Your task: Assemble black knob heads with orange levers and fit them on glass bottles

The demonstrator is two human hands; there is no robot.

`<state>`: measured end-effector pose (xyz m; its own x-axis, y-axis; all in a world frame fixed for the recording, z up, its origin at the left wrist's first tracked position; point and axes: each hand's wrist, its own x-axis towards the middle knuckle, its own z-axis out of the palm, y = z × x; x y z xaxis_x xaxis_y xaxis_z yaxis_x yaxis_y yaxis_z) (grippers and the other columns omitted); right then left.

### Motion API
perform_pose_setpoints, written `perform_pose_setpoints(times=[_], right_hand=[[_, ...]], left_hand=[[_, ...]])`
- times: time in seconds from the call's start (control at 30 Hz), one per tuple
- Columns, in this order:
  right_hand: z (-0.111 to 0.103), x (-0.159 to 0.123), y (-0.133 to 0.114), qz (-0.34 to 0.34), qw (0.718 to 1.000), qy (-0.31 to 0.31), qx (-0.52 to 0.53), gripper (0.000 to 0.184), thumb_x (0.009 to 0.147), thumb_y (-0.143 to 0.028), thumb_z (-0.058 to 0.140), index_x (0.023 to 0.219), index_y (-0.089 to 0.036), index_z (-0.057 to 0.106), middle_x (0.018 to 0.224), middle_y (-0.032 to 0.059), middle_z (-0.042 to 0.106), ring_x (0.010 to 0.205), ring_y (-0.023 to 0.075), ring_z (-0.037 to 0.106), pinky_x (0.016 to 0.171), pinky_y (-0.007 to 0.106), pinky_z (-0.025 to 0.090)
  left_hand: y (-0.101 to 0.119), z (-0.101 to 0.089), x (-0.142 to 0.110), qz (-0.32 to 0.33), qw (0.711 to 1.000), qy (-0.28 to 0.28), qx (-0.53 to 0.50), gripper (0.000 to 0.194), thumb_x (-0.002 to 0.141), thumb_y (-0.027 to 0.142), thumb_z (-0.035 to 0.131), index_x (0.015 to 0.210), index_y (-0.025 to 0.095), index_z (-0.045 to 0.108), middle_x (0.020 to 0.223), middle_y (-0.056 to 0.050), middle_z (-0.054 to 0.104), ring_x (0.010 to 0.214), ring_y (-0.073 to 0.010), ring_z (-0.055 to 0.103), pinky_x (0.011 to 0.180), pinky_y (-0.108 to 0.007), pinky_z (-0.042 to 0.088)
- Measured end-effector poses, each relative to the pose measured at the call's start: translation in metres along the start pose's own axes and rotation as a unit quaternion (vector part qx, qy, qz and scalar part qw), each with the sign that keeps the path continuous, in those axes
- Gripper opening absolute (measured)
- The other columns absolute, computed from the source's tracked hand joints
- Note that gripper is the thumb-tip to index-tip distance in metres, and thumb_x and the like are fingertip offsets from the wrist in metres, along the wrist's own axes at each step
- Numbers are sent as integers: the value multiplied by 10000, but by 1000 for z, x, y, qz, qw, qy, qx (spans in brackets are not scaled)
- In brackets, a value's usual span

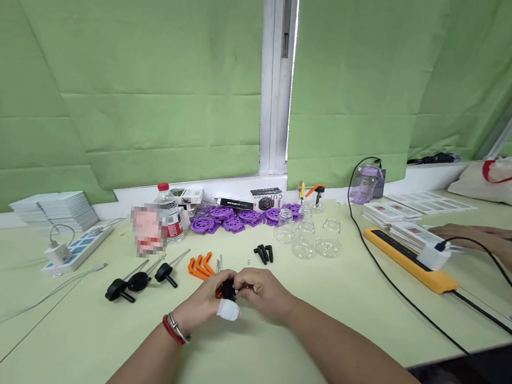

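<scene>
My left hand (202,309), its thumb wrapped in a white bandage, is closed round a small black part (228,290). A bit of orange shows beside that part. My right hand (269,294) is closed in a pinch against the black part, with a tiny shiny piece at its fingertips that I cannot make out. Just beyond my hands lie several orange levers (203,265) and thin metal rods (219,263). Black nozzle-like pieces (264,254) rest a little farther off. On the left are black caps with handles (118,289) and long metal stems.
Purple plastic discs (222,213) and clear jars (304,245) stand along the back. A water bottle (172,217) is at back left. White power strip (79,250) lies left; an orange one (407,264) with black cables lies right. Another person's hand (473,234) rests near stacked cards (392,212).
</scene>
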<state>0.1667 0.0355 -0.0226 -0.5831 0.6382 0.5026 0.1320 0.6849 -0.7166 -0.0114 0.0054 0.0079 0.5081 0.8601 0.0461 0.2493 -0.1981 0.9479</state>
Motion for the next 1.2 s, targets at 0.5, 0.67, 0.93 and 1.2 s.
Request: perform_pose_setpoints(times=[0.5,0.67,0.93,1.2], right_hand=[[1,0,3,-2,1000,-4,1,169,709,-14,533,686,-178,566,754,-9,596,693,114,542,668,226,423],[1,0,4,-5,1000,-6,-5,167,713,-21,526,685,-181,565,755,-4,597,689,118,541,659,230,426],[1,0,2,-7,1000,-9,0,173,712,-14,524,664,-177,557,773,-2,600,701,115,549,667,226,424],[0,0,3,3,1000,-9,-4,153,719,-31,549,685,-177,582,755,-4,609,691,116,554,667,229,432]], left_hand=[[2,0,0,-16,1000,-2,7,294,558,231,609,814,177,474,829,-2,503,783,-181,442,670,-284,352],[3,0,0,-18,1000,-2,2,299,547,235,620,795,180,460,821,0,495,769,-176,428,658,-280,342],[4,1,-1,-22,1000,-2,2,296,550,224,616,799,177,464,809,6,486,754,-164,421,645,-275,332],[4,1,0,-25,1000,-3,6,290,547,229,613,784,180,452,798,8,479,748,-161,407,639,-269,322]])
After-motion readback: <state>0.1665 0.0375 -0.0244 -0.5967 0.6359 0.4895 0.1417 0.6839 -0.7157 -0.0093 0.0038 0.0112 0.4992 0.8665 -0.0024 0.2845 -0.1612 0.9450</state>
